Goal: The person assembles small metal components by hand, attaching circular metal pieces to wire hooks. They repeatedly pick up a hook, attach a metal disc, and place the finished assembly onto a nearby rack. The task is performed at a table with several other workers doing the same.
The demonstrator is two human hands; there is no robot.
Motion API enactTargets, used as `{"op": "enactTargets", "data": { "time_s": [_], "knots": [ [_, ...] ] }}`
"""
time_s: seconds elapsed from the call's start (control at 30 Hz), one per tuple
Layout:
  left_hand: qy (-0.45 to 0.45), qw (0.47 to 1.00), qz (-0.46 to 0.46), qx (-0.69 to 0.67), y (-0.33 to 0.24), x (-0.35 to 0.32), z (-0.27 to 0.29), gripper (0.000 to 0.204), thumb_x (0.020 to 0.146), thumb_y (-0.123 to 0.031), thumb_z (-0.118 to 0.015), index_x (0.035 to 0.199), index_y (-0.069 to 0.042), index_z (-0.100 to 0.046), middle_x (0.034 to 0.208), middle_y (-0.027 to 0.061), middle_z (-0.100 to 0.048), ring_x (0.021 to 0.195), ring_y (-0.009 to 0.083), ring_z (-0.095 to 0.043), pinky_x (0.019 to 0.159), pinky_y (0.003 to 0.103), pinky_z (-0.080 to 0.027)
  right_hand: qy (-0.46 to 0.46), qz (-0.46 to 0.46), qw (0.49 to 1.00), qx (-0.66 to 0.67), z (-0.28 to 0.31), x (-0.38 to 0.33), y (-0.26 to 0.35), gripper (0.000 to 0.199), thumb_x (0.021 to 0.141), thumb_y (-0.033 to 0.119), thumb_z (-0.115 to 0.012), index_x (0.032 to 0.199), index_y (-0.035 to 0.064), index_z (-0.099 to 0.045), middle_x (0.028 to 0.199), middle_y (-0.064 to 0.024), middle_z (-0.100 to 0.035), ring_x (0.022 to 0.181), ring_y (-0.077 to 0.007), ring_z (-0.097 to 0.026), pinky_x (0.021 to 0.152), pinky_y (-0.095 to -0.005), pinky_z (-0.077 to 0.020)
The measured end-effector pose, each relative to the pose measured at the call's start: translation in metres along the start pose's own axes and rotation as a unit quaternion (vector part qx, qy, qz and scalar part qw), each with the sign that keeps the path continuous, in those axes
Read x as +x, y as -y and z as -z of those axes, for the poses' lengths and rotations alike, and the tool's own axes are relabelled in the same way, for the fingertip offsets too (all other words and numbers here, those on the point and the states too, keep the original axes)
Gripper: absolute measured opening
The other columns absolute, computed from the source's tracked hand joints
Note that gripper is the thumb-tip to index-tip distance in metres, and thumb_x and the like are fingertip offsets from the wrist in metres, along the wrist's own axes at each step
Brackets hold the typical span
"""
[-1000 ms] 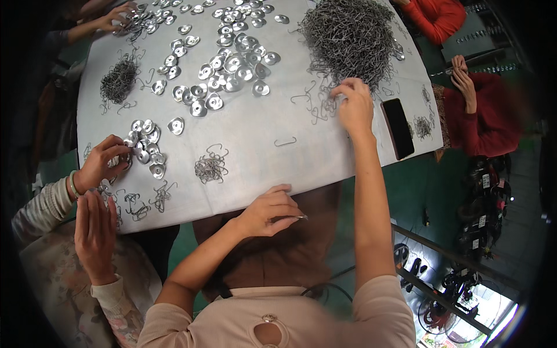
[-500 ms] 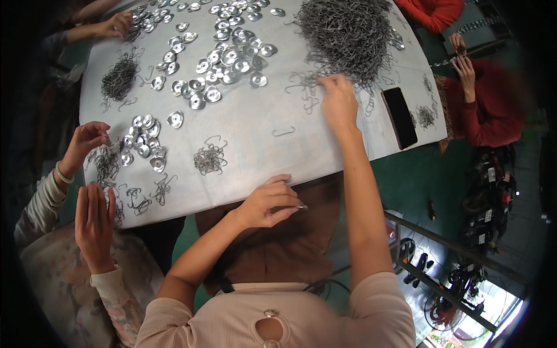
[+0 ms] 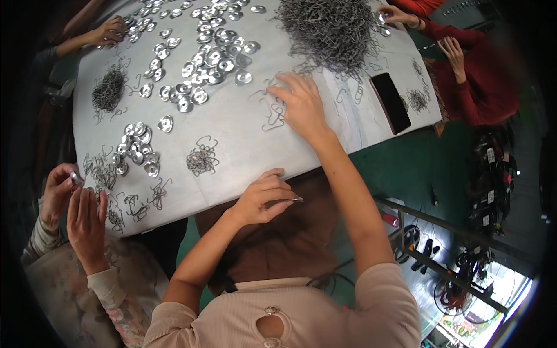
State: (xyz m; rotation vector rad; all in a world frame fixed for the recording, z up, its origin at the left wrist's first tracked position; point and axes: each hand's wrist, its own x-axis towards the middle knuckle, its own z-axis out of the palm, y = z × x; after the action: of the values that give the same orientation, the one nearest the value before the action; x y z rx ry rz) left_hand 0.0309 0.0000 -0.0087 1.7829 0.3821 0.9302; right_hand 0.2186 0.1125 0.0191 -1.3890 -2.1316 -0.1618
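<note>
My right hand (image 3: 300,105) reaches out over the grey table (image 3: 243,139), palm down with fingers spread, its fingertips on a few loose wire hooks (image 3: 274,115). Just beyond it lies a big heap of wire hooks (image 3: 331,29). My left hand (image 3: 264,198) rests at the table's near edge with its fingers curled together; a thin pale tip pokes out past them, and I cannot tell whether it holds anything. A small bunch of hooks (image 3: 202,159) lies on the table ahead of my left hand. Shiny metal discs (image 3: 212,58) are scattered further back.
A black phone (image 3: 390,101) lies near the right edge. More discs (image 3: 136,151) and a dark hook pile (image 3: 108,90) sit at the left. Other people's hands work at the near left (image 3: 75,203), far left (image 3: 110,29) and far right (image 3: 452,52). A green floor and metal racks are at the right.
My right hand has slid left across the table, away from the phone. My left hand has stayed at the table edge. The person at the near left has drawn both hands together.
</note>
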Motion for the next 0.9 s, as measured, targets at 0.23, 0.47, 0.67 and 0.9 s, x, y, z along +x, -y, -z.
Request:
{"op": "enactTargets", "data": {
  "time_s": [0.23, 0.47, 0.67, 0.9],
  "knots": [
    [0.009, 1.000, -0.002, 0.008, -0.003, 0.001, -0.001, 0.017, 0.074, -0.001, -0.069, 0.091, -0.005, -0.069, 0.087, 0.0053, -0.066, 0.081, 0.0202, -0.062, 0.102, 0.049, -0.039, 0.037, -0.520, 0.851, -0.066, 0.046, -0.026, -0.064, 0.020, 0.082, 0.025, -0.064, 0.090, 0.0080, -0.070, 0.097, -0.0138, -0.068, 0.087, -0.0323, -0.066, 0.078, -0.0449, -0.0497],
    [-0.014, 1.000, -0.009, 0.025, -0.006, 0.001, -0.003, 0.019, 0.074, 0.000, -0.070, 0.093, -0.004, -0.069, 0.086, 0.0068, -0.064, 0.080, 0.0214, -0.060, 0.095, 0.041, -0.043, 0.189, -0.447, 0.871, -0.074, 0.033, -0.012, -0.069, 0.025, 0.084, 0.027, -0.065, 0.090, 0.0032, -0.067, 0.093, -0.0144, -0.070, 0.088, -0.0331, -0.066, 0.080, -0.0434, -0.0494],
    [-0.078, 0.995, 0.052, 0.038, -0.026, 0.005, -0.011, 0.016, 0.077, 0.001, -0.068, 0.093, -0.002, -0.069, 0.088, 0.0101, -0.065, 0.080, 0.0227, -0.062, 0.076, 0.032, -0.048, 0.130, -0.444, 0.787, 0.408, 0.081, -0.053, -0.005, 0.018, 0.087, 0.017, -0.065, 0.091, -0.0008, -0.062, 0.085, -0.0102, -0.066, 0.070, -0.0148, -0.063, 0.058, -0.0267, -0.0482],
    [-0.142, 0.981, 0.120, 0.052, -0.040, 0.001, -0.020, 0.016, 0.077, 0.002, -0.069, 0.093, 0.000, -0.068, 0.088, 0.0104, -0.067, 0.073, 0.0174, -0.061, 0.069, 0.027, -0.050, -0.017, -0.509, 0.626, 0.591, 0.119, -0.110, 0.095, 0.010, 0.089, 0.010, -0.064, 0.094, 0.0008, -0.063, 0.080, -0.0036, -0.062, 0.066, -0.0076, -0.055, 0.055, -0.0196, -0.0404]
  ]
}}
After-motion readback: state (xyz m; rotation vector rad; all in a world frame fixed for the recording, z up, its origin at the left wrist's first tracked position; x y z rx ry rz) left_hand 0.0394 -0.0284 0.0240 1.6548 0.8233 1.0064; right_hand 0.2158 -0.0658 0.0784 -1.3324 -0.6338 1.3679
